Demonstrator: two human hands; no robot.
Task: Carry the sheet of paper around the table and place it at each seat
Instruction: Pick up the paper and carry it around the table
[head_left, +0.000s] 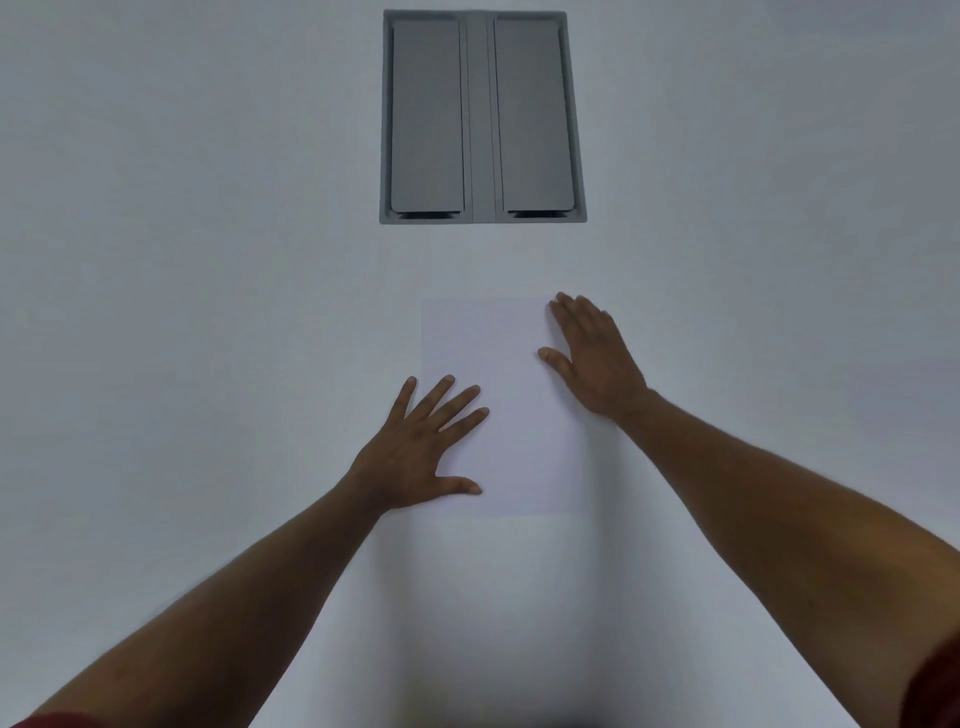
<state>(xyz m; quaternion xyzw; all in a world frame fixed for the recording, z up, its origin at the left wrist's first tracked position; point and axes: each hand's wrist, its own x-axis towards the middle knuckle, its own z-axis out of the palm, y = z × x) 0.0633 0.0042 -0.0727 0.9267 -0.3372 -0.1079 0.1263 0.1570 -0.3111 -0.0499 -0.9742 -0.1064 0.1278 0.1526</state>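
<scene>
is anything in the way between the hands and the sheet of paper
Nothing visible. The left hand and right hand both lie flat, fingers spread, on the sheet of paper on the white table. The grey hatch sits beyond it, apart.

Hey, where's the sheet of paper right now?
In the head view the sheet of paper lies flat on the white table, centre, under the left hand and right hand, just short of the grey hatch.

White table (208, 260), grey recessed cable box (480, 119) with 2 flaps

White table (208, 260), paper sheet (498, 364) flat
</scene>
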